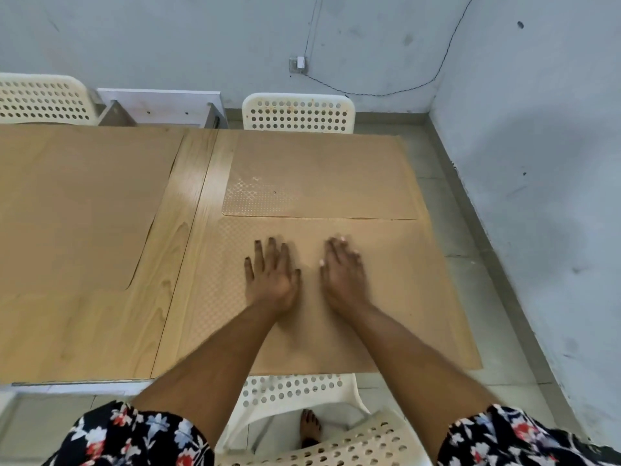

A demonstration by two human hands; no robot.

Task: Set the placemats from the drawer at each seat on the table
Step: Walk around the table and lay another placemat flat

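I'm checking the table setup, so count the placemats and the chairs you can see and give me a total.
Tan placemats: 3, near right, far right, left
White perforated chairs: 3, far left, far middle, near
Total: 6

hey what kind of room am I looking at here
Probably a plain dining area in a home or canteen: a long light wooden table laid with tan textured placemats, white perforated plastic chairs at the seats, and bare pale blue walls meeting at a corner.
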